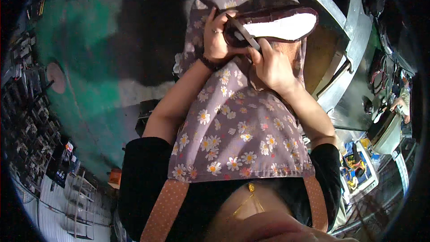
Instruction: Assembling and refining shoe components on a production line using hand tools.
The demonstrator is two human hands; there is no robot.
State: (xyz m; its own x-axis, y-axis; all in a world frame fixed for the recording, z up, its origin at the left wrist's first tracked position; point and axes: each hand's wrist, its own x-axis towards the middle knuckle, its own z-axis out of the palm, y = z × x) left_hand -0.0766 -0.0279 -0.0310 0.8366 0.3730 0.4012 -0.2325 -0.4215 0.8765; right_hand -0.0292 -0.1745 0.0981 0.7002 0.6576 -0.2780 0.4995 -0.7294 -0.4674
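Observation:
A dark maroon shoe (310, 13) lies over my lap with its underside up, a long white patch (282, 28) on its bottom. My left hand (217, 39) is closed around one end of it, where the fingers partly hide the edge. Across that same end runs a narrow flat grey strip (244, 31), slanting from my left fingers down to my right hand. Thumb and fingers of my right hand (274, 65) pinch the strip's lower end. Whether the strip is a tool or a piece of material, I cannot tell.
A flowered apron (237, 130) covers my lap under the shoe. Curved grey metal machine parts (354, 27) stand close on the right. Farther right is a white crate (358, 170) of coloured items, with another person's hand (397, 104) beyond. Green floor (89, 54) stretches left.

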